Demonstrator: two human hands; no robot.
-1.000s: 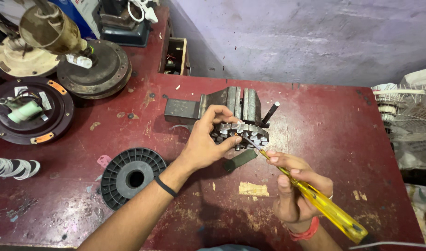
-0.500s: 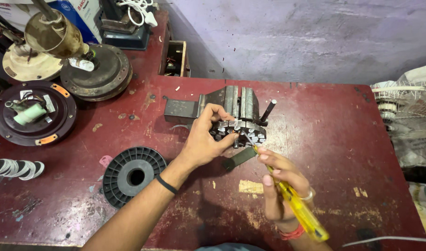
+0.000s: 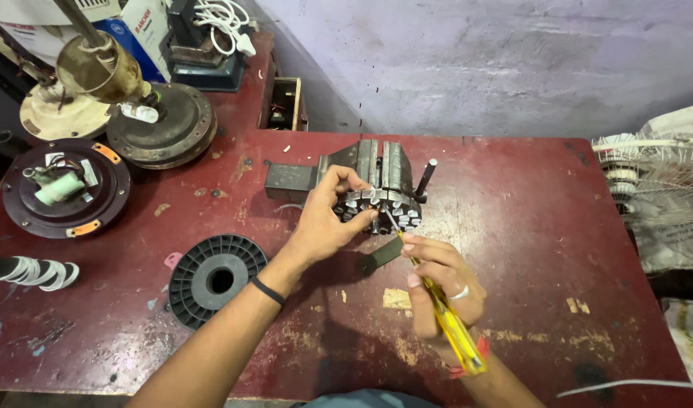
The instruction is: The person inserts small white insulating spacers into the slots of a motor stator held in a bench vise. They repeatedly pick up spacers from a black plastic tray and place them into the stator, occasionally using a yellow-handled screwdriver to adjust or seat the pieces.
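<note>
My left hand grips a round slotted metal motor core that sits in a grey bench vise on the red table. A yellow-handled screwdriver is in my right hand, handle pointing back toward me. Its thin metal tip rests against the core's near edge. A small dark piece lies on the table just below the core.
An empty black plastic spool lies left of my forearm. Ceiling fan motor parts and a brass-coloured fan body crowd the left end. A white fan guard stands past the right edge. A small wooden box sits behind.
My right hand has drawn in closer to the core and the screwdriver has swung steeper, handle now toward me. The left hand stays on the core.
</note>
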